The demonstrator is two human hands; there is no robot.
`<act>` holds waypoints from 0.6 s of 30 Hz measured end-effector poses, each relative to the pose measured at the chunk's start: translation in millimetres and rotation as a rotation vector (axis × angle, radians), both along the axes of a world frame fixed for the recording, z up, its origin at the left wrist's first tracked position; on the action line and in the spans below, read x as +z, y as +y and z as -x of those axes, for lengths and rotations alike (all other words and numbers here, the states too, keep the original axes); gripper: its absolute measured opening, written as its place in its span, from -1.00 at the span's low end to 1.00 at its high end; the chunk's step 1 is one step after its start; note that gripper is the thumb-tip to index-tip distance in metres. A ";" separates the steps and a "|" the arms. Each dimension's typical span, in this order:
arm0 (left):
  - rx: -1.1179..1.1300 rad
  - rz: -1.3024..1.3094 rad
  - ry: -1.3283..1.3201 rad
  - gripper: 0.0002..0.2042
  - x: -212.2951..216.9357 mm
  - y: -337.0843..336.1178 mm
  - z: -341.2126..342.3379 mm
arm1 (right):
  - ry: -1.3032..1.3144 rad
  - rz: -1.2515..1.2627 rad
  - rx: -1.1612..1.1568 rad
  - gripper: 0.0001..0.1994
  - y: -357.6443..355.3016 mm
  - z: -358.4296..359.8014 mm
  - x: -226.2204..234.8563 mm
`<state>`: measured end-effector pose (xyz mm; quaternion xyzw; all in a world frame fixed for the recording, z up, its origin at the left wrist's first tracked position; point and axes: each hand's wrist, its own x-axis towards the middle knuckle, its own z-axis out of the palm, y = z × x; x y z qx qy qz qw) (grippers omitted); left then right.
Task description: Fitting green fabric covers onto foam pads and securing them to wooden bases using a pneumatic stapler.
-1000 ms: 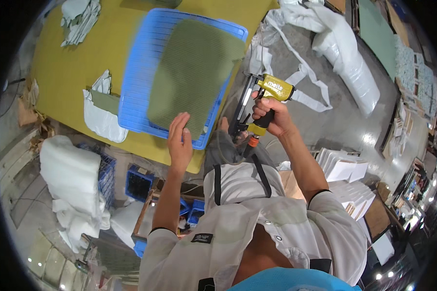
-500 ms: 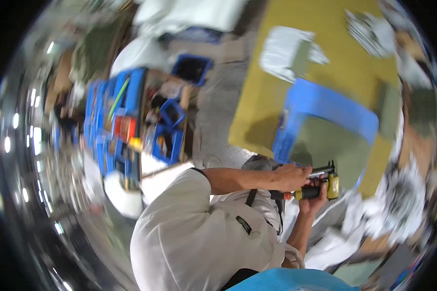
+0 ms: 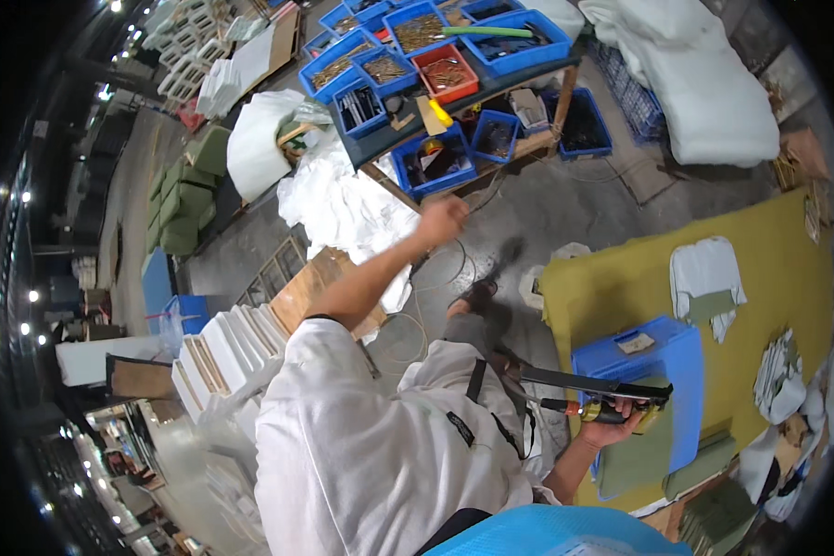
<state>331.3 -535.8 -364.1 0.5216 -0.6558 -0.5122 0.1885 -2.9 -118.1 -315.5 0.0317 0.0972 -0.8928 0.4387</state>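
My right hand [image 3: 618,423] is wrapped round the grip of a black and yellow air staple gun [image 3: 598,384], whose long black magazine points left. A hose fitting with an orange ring shows at the grip's end. Just under the gun stands a blue plastic crate [image 3: 639,345] with green fabric on it. Stretched out far to the left, my left hand [image 3: 443,221] hangs in the air near the low shelf of a parts bench [image 3: 343,139]. Its fingers look curled but are blurred, and I cannot make out anything in them. Nearest to it is a blue bin [image 3: 433,167].
Blue bins [image 3: 514,51] and a red bin [image 3: 445,74] of small parts cover the bench top. White sheeting [image 3: 343,199], stacked white panels [image 3: 236,347] and a looping hose [image 3: 408,315] lie to the left. A yellow-green covered table [image 3: 612,269] stands at right.
My left hand has left the staple gun and swung out toward the bench. The gun stays in my right hand, its magazine now showing long. The view has turned left.
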 end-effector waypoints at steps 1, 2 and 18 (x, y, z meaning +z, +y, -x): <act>0.100 0.150 -0.133 -0.85 -12.6 -51.8 -28.5 | 0.030 -0.005 0.030 -0.81 -26.9 -8.8 -10.2; 0.242 0.419 -0.341 -0.82 -13.5 -87.0 -54.8 | 0.029 -0.038 0.062 -0.81 -43.5 -19.0 -8.4; 0.312 0.462 -0.887 -0.72 -5.4 -336.5 -219.9 | 0.084 -0.374 0.111 -0.79 -210.6 -165.4 25.0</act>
